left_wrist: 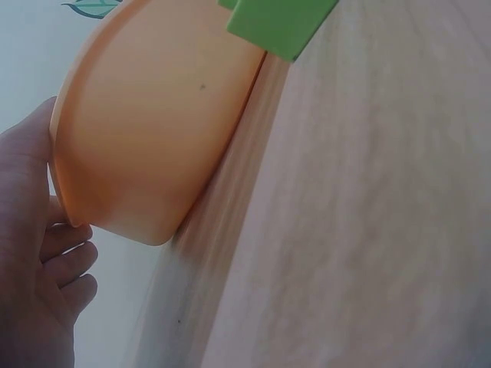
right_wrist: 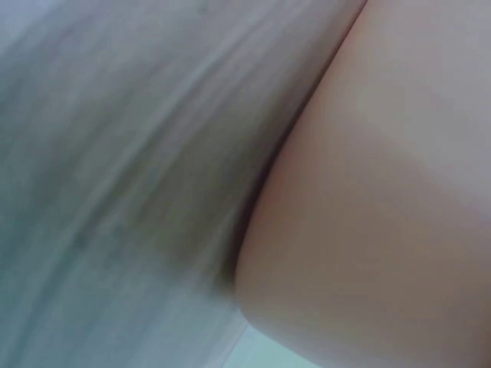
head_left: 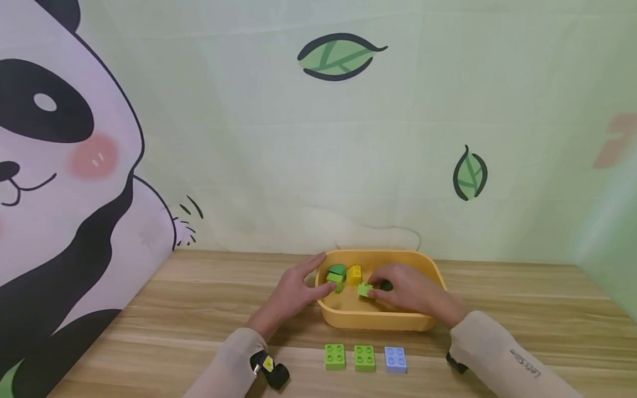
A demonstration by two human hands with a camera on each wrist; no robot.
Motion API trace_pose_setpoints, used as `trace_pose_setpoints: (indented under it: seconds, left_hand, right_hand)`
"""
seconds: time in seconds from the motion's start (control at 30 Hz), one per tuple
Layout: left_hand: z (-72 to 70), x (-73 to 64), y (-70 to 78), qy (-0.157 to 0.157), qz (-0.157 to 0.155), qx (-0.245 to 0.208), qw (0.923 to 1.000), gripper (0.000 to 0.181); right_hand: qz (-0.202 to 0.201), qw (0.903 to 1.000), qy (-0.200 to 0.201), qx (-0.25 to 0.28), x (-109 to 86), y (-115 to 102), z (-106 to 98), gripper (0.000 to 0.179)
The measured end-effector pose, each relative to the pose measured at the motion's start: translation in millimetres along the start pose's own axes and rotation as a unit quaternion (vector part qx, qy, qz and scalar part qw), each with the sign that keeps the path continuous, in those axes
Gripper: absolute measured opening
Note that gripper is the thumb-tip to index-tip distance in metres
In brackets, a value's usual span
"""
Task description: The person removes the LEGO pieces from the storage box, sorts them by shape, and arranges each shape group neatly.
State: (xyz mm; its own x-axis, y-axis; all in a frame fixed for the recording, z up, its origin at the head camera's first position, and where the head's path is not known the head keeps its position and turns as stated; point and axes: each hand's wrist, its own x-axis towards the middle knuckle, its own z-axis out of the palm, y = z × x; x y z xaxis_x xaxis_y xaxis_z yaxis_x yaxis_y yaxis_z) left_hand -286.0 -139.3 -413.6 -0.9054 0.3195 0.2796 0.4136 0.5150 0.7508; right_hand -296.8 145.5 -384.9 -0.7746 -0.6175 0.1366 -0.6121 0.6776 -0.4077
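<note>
The right hand (head_left: 407, 288) pinches a small green block (head_left: 365, 291) between thumb and fingers; the block is inside the yellow tub (head_left: 373, 321), a little right of the yellow block (head_left: 354, 276) and towards the near side. The left hand (head_left: 297, 284) holds the tub's left rim, its thumb over the edge and its other fingers about the outer wall. The block looks like hard moulded plastic: probably very light, quite stiff and unlikely to break under an ordinary squeeze. Its flat sides may be slightly slick, so a thumb and finger set squarely on opposite faces should serve best, leaving the studs and the underside free; a hold on one corner could let it twist. The tub seems light too, with a thin wall that might slide if bumped, and the rim offers the natural place to steady it. Two green bricks (head_left: 335, 357) and a blue brick (head_left: 395, 360) stand side by side, apart, on the table (head_left: 199, 320) on the near side of the tub.
</note>
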Motion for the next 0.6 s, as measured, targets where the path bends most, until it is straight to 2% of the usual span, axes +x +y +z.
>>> trace_pose_setpoints:
  seconds: [0.13,0.33,0.6]
  left_hand:
    - [0.0,0.9,-2.3,0.004,0.003,0.003,1.0,0.081]
    - [-0.5,1.1,-3.4,0.003,0.006,0.005,1.0,0.082]
    - [-0.6,0.1,-2.3,-0.001,0.01,0.001,1.0,0.081]
  right_hand:
    - [-0.014,0.9999,-0.008,0.002,1.5,0.5,-1.2,0.022]
    - [-0.006,1.0,-0.007,0.002,0.7,-1.0,-2.0,0.023]
    - [0.01,0.9979,0.053,0.037,-5.3,-3.9,-3.9,0.028]
